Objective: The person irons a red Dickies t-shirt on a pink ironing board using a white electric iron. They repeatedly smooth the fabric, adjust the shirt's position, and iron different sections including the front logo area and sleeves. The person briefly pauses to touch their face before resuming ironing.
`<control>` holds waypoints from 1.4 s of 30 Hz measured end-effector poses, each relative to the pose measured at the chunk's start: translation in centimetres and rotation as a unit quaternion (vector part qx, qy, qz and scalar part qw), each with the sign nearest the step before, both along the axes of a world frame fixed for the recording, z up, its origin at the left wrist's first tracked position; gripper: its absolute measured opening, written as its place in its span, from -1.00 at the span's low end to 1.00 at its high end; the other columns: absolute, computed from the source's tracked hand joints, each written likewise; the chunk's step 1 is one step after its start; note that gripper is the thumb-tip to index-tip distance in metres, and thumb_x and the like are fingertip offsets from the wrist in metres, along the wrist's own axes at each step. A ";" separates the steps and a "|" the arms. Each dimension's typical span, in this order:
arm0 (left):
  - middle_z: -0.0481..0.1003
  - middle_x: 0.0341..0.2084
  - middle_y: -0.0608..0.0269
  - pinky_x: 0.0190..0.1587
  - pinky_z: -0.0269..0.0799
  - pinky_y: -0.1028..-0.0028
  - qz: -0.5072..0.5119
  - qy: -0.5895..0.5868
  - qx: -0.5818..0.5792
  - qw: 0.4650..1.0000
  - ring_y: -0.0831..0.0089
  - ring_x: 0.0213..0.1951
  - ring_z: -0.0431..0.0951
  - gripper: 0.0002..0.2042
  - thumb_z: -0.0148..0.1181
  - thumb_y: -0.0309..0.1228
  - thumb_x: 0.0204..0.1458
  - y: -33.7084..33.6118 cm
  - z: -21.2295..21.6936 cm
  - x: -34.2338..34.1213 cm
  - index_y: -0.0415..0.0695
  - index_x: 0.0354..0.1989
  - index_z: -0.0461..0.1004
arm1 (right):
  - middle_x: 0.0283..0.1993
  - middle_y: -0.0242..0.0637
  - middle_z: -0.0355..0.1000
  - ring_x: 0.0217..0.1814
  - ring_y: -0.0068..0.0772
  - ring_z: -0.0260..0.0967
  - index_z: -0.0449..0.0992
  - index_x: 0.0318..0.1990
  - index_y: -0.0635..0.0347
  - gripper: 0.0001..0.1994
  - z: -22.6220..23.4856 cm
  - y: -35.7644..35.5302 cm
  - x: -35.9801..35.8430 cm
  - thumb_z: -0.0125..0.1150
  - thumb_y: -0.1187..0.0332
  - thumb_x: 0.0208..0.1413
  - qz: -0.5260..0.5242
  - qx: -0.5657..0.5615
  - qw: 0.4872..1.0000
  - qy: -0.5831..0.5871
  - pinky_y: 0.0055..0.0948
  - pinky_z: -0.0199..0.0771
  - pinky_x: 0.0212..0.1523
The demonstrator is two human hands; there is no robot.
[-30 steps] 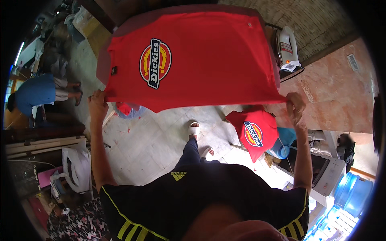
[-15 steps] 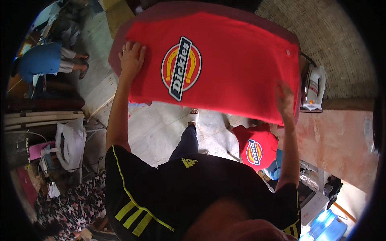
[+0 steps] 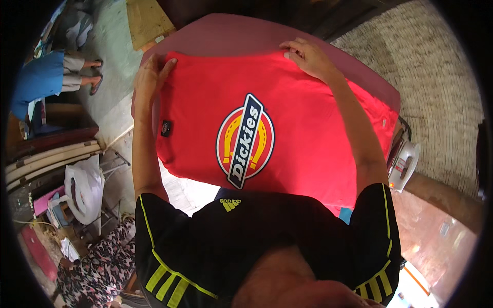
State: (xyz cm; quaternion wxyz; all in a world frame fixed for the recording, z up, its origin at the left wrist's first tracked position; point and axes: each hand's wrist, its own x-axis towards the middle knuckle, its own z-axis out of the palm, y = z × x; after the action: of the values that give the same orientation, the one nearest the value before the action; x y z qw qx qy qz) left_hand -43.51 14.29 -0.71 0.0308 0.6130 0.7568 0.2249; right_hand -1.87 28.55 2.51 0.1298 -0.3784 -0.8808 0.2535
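A red T-shirt (image 3: 313,138) with a round multicoloured print is spread over a padded maroon board (image 3: 226,36). Its near edge hangs toward my body. My left hand (image 3: 151,77) is at the shirt's far left corner, thumb on top of the cloth and the fingers partly hidden. At the far edge, right of centre, my right hand (image 3: 305,56) pinches the cloth with bent fingers. A small black label (image 3: 166,128) shows near the shirt's left edge.
To the right of the board stands a white clothes iron (image 3: 404,163) with an orange light. Further off at left is a person in a blue shirt (image 3: 41,82). A white plastic bag (image 3: 84,192) hangs at left, and a wooden piece (image 3: 149,23) lies beyond the board.
The shirt has come toward me, baring the board's far strip. My right hand has moved from the near right side to the far edge. The black label has come into view.
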 end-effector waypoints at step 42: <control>0.45 -0.04 0.21 0.00 0.31 0.14 -0.306 0.019 0.150 0.940 0.17 -0.01 0.41 -0.72 0.20 -0.22 0.18 9.6 -1.5 24.5 -0.04 0.01 0.55 | -0.12 -0.14 0.60 -0.11 -0.05 0.57 0.61 -0.11 0.23 -0.81 -0.6 -5.4 18.4 0.30 0.37 0.16 -0.141 0.154 0.976 0.059 -0.22 0.57 -0.08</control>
State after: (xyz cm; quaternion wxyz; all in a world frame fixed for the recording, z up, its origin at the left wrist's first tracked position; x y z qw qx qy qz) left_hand -18.99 23.85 -2.19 -0.0087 0.8167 0.4908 0.3035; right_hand 16.53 23.11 1.93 0.2726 -0.4584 -0.8379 0.1163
